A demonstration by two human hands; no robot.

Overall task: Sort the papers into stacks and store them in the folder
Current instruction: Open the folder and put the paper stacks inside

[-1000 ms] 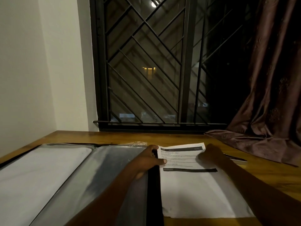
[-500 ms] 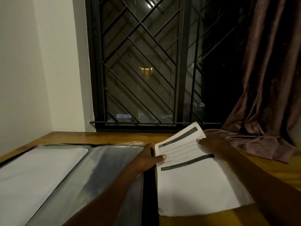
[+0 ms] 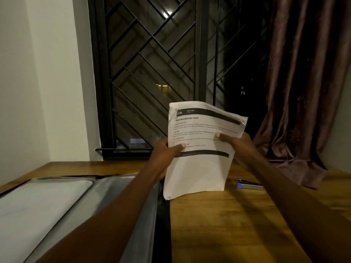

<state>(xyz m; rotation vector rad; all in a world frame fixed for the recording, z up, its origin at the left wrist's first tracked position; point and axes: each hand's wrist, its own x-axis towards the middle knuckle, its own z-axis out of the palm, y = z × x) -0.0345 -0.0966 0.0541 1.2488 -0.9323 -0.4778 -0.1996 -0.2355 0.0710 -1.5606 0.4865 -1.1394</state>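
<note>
White papers (image 3: 199, 168) are pinched by left hand (image 3: 164, 153) and right hand (image 3: 237, 144) above the table (image 3: 237, 224); loose sheets could slip askew.

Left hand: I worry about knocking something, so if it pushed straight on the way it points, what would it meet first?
The left hand, gripping the papers with the right hand, points up and away toward the window grille. Nothing else shows in that line; the grille seems likeliest, though depth is unclear.

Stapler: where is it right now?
Head view: the stapler lies on the wooden table, right of the held papers, partly hidden behind the right forearm, near the curtain.
</note>
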